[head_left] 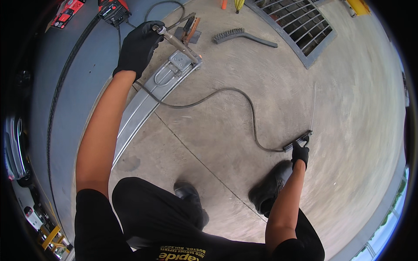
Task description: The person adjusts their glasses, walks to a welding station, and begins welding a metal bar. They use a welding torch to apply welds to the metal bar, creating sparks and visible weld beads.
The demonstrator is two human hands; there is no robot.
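Note:
My left hand [138,50], in a black glove, is closed round the upper end of a short metal tube [180,45]. The tube slants down to the end of a long grey metal beam [143,102], which carries a bolted plate [180,61] and a U-shaped loop [162,75]. A small orange glow shows at the beam's corner by the tube's lower end. Off to the right, my gloved right hand [300,154] grips a black welding electrode holder [291,145]. From its jaw a thin welding rod [314,102] points away from me, apart from the beam.
A black cable [233,89] snakes from the holder over the concrete and under my left wrist. A ground clamp [190,31] sits beyond the tube, near a wire brush [244,37]. A red-black welding machine [114,12] stands far left; a floor grate [296,21] lies far right.

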